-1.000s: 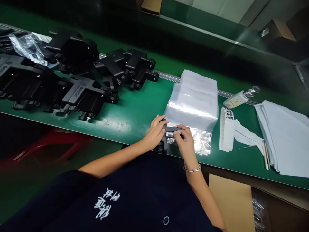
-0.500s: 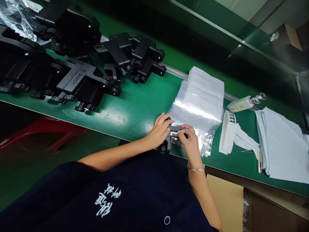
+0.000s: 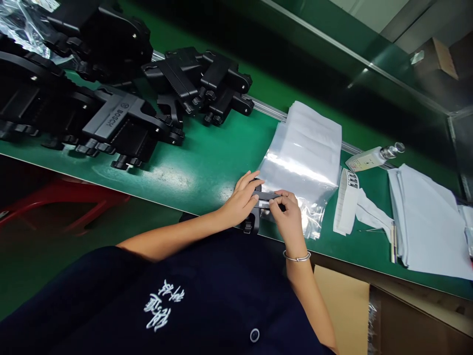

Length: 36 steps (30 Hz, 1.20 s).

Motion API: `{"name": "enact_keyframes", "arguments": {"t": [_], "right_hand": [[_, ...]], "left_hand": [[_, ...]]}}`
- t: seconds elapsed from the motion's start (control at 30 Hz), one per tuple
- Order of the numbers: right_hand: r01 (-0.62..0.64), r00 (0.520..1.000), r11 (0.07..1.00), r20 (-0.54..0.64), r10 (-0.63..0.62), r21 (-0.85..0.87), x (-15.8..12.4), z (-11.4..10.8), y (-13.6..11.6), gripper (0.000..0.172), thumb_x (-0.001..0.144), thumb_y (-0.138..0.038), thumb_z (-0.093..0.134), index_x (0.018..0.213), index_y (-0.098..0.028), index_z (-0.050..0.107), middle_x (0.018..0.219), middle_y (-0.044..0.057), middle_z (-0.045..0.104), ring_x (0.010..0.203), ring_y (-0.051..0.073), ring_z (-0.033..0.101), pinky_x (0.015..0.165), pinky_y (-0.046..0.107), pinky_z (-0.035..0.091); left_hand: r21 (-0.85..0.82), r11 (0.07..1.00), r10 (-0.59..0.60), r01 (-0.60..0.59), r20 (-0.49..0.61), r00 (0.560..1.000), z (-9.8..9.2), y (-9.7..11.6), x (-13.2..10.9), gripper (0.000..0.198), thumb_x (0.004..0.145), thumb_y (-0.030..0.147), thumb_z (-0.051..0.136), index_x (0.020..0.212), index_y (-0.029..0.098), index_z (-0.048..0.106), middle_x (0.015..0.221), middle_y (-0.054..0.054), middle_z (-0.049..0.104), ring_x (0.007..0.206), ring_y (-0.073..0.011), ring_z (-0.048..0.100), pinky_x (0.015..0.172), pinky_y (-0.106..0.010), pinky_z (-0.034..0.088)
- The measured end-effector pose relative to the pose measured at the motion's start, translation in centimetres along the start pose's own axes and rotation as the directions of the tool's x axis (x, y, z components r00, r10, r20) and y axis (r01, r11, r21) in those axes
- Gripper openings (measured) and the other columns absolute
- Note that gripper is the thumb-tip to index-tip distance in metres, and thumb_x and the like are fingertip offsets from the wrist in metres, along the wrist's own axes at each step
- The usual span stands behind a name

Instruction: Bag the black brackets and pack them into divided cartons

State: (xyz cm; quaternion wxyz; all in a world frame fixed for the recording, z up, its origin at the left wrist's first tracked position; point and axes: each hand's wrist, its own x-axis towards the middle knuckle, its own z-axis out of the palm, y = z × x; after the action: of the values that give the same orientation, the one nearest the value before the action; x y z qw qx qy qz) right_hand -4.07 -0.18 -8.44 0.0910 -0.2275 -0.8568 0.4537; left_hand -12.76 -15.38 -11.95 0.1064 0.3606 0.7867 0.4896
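In the head view, a black plastic mount (image 3: 252, 219) lies at the bench's front edge, partly hidden by my hands and partly over clear plastic bags. My left hand (image 3: 238, 203) steadies its left side, thumb and outstretched fingers on either side of a dark bar. A small white label (image 3: 263, 203) shows along the bar's face. My right hand (image 3: 287, 213) is closed in a pinch, its thumb at the label's right end and the curled fingers behind. Beneath and beyond the hands is the stack of clear bags (image 3: 310, 143).
Several black mounts (image 3: 218, 86) crowd the left and back of the green bench (image 3: 201, 162), one grey-topped mount (image 3: 114, 118) marked BOSCH. To the right are a pump bottle (image 3: 369, 159), a label roll (image 3: 346, 202), thin sticks (image 3: 393, 241) and white sheets (image 3: 432, 222). A red stool (image 3: 74, 197) stands below left.
The whole view has shifted slightly, so things sit a little further left. Both hands keep nearly the same grip on the mount and label.
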Motion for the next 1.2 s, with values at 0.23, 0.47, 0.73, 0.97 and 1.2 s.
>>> {"name": "enact_keyframes", "arguments": {"t": [0.23, 0.47, 0.73, 0.97, 1.2], "right_hand": [[0.037, 0.999, 0.998, 0.018, -0.036, -0.041, -0.3, -0.6, -0.1, 0.02, 0.083, -0.033, 0.058, 0.068, -0.022, 0.062, 0.109, 0.009, 0.062, 0.111, 0.026, 0.054, 0.1, 0.046, 0.039], [0.021, 0.95, 0.996, 0.307, -0.047, 0.089, 0.0, -5.4, 3.0, 0.049, 0.084, -0.04, 0.065, 0.131, -0.031, 0.056, 0.14, 0.005, 0.054, 0.131, 0.024, 0.048, 0.111, 0.044, 0.038], [0.173, 0.951, 0.982, 0.273, -0.147, -0.072, 0.0, -5.1, 3.6, 0.044, 0.087, -0.038, 0.062, 0.13, -0.029, 0.059, 0.137, 0.005, 0.057, 0.129, 0.025, 0.051, 0.112, 0.045, 0.039], [0.51, 0.841, 0.819, 0.355, -0.409, -0.264, 0.1, -4.1, 2.9, 0.05, 0.093, -0.034, 0.053, 0.142, -0.027, 0.043, 0.135, 0.011, 0.056, 0.122, 0.029, 0.053, 0.103, 0.053, 0.043], [0.648, 0.751, 0.67, 0.158, -0.641, -0.362, -1.1, -3.6, 2.8, 0.034, 0.093, -0.02, 0.051, 0.122, -0.033, 0.064, 0.121, 0.012, 0.058, 0.108, 0.027, 0.056, 0.089, 0.047, 0.05]], "left_hand": [[0.115, 0.863, 0.408, -0.492, 0.414, 0.814, -3.9, -1.5, 0.8, 0.028, 0.092, 0.035, 0.049, 0.11, 0.026, 0.068, 0.113, -0.007, 0.07, 0.112, -0.0234, 0.06, 0.092, -0.036, 0.045], [0.228, 0.585, 0.564, -0.778, 0.575, 0.593, -5.3, -0.4, 3.6, 0.033, 0.097, 0.037, 0.045, 0.116, 0.021, 0.066, 0.097, -0.008, 0.071, 0.09, -0.0181, 0.061, 0.062, -0.029, 0.038], [0.278, 0.529, 0.491, -0.802, 0.67, 0.556, -3.6, 1.4, 4.9, 0.037, 0.093, 0.04, 0.052, 0.122, 0.019, 0.063, 0.086, -0.007, 0.067, 0.079, -0.0189, 0.058, 0.059, -0.031, 0.033], [0.272, 0.924, 0.29, -0.268, -0.045, 0.956, -6.1, -0.3, 2.0, 0.034, 0.098, 0.031, 0.037, 0.105, 0.014, 0.066, 0.083, -0.006, 0.067, 0.076, -0.0169, 0.06, 0.07, -0.028, 0.045], [0.141, 0.989, 0.001, 0.033, -0.232, 0.973, -6.8, -1.0, 1.5, 0.029, 0.092, 0.029, 0.044, 0.089, 0.016, 0.07, 0.075, -0.002, 0.066, 0.069, -0.0141, 0.06, 0.066, -0.025, 0.046]]}}
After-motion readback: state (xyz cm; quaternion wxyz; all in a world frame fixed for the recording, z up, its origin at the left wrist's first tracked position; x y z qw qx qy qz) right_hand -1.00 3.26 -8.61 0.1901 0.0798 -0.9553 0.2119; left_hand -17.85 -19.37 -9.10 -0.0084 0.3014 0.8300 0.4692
